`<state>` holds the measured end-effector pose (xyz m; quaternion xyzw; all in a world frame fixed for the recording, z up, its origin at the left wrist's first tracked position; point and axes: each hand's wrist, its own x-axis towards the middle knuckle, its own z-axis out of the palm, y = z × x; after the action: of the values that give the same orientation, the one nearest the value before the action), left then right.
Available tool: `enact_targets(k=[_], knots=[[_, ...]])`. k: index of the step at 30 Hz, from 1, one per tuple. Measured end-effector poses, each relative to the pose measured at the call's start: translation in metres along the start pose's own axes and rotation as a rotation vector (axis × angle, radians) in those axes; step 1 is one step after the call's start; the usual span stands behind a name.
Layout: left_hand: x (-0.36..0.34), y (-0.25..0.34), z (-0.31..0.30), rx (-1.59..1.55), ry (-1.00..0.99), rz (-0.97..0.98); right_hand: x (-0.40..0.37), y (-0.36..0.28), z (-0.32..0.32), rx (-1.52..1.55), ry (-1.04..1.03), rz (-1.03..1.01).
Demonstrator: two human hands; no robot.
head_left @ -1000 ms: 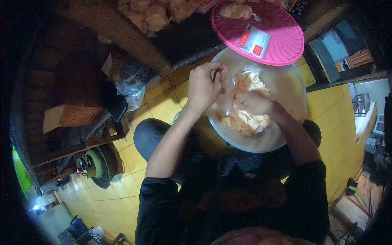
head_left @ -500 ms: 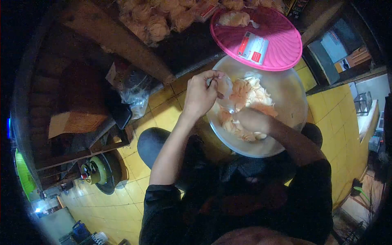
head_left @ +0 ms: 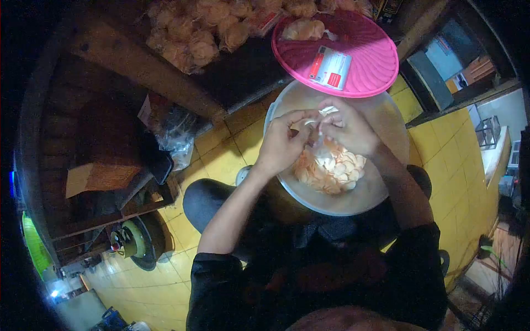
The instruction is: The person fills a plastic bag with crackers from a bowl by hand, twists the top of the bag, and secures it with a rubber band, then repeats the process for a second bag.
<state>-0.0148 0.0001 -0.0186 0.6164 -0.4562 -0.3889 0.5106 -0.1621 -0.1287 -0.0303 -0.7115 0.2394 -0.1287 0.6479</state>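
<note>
A large translucent tub (head_left: 389, 185) sits between my knees, with a heap of thin, round, pale-orange chips (head_left: 334, 172) inside. Above the heap, my left hand (head_left: 282, 144) pinches a small clear plastic bag (head_left: 319, 148) near its mouth. My right hand (head_left: 352, 131) meets it from the other side, fingers closed at the bag's top. A few pale chips show by the right fingertips. How full the bag is cannot be made out, since the fingers partly cover it.
A pink lid (head_left: 370, 55) rests over the tub's far edge, bearing a white-and-red packet (head_left: 331, 67) and one filled bag (head_left: 302, 30). Many filled bags (head_left: 204, 41) are piled beyond. A wooden shelf (head_left: 154, 71) stands left, above yellow floor tiles (head_left: 212, 157).
My right hand has risen from the chip heap to the bag's mouth, beside my left hand. The view has shifted slightly, and the bag now hangs between both hands.
</note>
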Motion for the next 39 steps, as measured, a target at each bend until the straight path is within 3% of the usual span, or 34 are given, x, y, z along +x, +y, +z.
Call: enact_targets(k=[3, 6, 8, 10, 13, 15, 17, 18, 20, 21, 23, 24, 26, 27, 29, 31, 32, 33, 35, 37, 39], knots=[[0.0, 0.002, 0.003, 0.021, -0.001, -0.089, -0.005, -0.002, 0.011, -0.043, -0.054, 0.126], [-0.001, -0.003, 0.006, -0.003, 0.053, 0.054, -0.006, -0.004, 0.019, -0.253, 0.098, -0.017], [-0.001, 0.002, 0.001, 0.009, 0.037, 0.0, -0.006, -0.002, 0.019, -0.711, 0.221, -0.248], [-0.001, 0.003, -0.001, 0.021, 0.017, -0.052, -0.004, -0.003, 0.016, -0.688, 0.207, -0.234], [0.002, -0.007, 0.0, 0.161, 0.096, 0.063, -0.004, -0.003, 0.013, -0.655, 0.197, -0.273], [0.005, -0.012, 0.0, 0.507, 0.262, 0.323, -0.006, -0.009, 0.014, -0.643, 0.199, -0.325], [0.005, -0.009, -0.002, 0.533, 0.27, 0.285, -0.009, -0.024, 0.015, -0.437, 0.091, -0.066], [0.005, -0.006, -0.003, 0.558, 0.273, 0.246, -0.007, -0.02, 0.015, -0.439, 0.085, -0.07], [0.003, 0.002, -0.004, 0.41, 0.219, 0.176, -0.005, -0.007, 0.015, -0.474, 0.07, -0.355], [0.003, 0.003, -0.004, 0.261, 0.155, 0.105, -0.006, -0.008, 0.016, -0.474, 0.07, -0.355], [0.002, -0.001, -0.007, 0.131, 0.106, 0.119, -0.011, -0.009, 0.02, -0.75, 0.024, -0.554], [0.002, 0.001, -0.009, 0.001, 0.056, 0.132, -0.01, -0.013, 0.018, -0.746, 0.027, -0.55], [0.002, 0.007, -0.01, 0.022, 0.026, 0.137, -0.008, -0.022, 0.01, -0.72, -0.202, -0.281], [0.003, 0.011, -0.01, 0.039, 0.004, 0.149, -0.009, -0.018, 0.01, -0.718, -0.202, -0.279], [0.002, 0.007, -0.007, 0.104, -0.029, 0.245, -0.007, -0.008, 0.009, -0.256, -0.058, -0.388], [-0.004, 0.006, 0.003, -0.352, -0.295, 0.03, -0.008, -0.023, 0.009, -0.129, -0.147, -0.298], [-0.004, 0.004, 0.005, -0.09, -0.309, 0.08, -0.007, -0.021, 0.01, -0.072, -0.116, -0.315], [-0.004, 0.005, 0.005, -0.088, -0.309, 0.078, -0.006, -0.019, 0.01, -0.014, -0.084, -0.331], [-0.004, 0.006, 0.006, -0.092, -0.43, -0.277, -0.004, -0.016, 0.002, -0.07, -0.034, -0.376], [-0.001, -0.001, 0.006, -0.063, -0.412, -0.213, -0.008, -0.032, -0.009, 0.001, 0.065, -0.076], [0.001, 0.005, -0.004, 0.003, -0.457, -0.273, -0.004, -0.034, -0.02, 0.051, 0.159, -0.089]])
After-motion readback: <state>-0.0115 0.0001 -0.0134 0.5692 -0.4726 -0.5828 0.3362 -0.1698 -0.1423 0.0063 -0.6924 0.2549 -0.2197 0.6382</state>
